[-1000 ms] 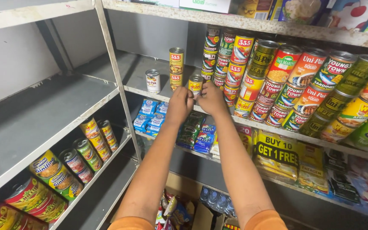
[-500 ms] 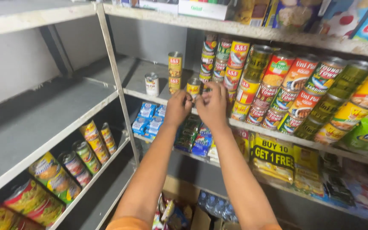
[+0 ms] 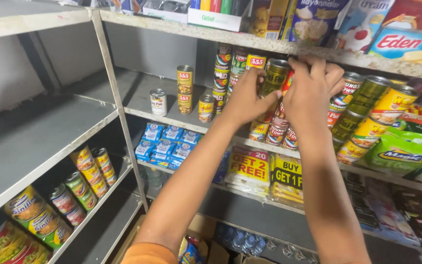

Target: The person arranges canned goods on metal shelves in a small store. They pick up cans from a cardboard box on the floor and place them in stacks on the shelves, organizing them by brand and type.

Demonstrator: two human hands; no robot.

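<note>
My left hand (image 3: pixel 245 100) is raised to the top row of the stacked cans and its fingers close around a dark green can (image 3: pixel 275 73). Beside it, my right hand (image 3: pixel 313 83) curls over a red-labelled can (image 3: pixel 287 80), which it mostly hides. Both hands sit just under the upper shelf (image 3: pixel 172 27). A small yellow can (image 3: pixel 206 108) stands alone on the middle shelf (image 3: pixel 172 116), to the left of my left forearm.
Stacked cans (image 3: pixel 367 112) fill the middle shelf to the right. A two-can stack (image 3: pixel 185 90) and a white can (image 3: pixel 158 101) stand at its left. Blue packets (image 3: pixel 164 144) and yellow packs (image 3: pixel 250 168) lie below. More cans (image 3: pixel 86 168) lie in the left rack.
Both hands left the small yellow can on the shelf and rose up and right to the top of the can stack. The camera view shifted right with them.
</note>
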